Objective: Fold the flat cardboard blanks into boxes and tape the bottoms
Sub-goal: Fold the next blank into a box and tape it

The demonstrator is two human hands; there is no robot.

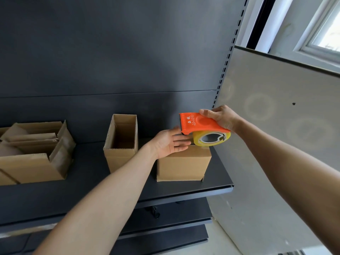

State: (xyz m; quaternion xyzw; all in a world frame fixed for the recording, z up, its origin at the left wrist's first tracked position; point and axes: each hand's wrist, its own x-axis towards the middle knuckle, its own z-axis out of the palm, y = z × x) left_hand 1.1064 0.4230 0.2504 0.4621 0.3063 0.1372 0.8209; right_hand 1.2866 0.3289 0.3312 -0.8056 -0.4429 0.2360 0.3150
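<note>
A folded cardboard box (183, 166) stands upside down on the dark shelf (114, 192), near its right end. My left hand (170, 142) lies flat on the box's upper face, fingers straight and reaching toward the tape roll. My right hand (219, 117) grips an orange tape dispenser (198, 124) holding a roll of yellowish tape (211, 138). The roll rests on the box's top, at its far edge. A second folded box (121, 142) stands open-side up to the left.
A large open carton (36, 162) with flat cardboard blanks (31, 137) inside sits at the shelf's left end. A dark back panel rises behind the shelf, and a grey partition wall (276, 126) stands close on the right. Lower shelves show below.
</note>
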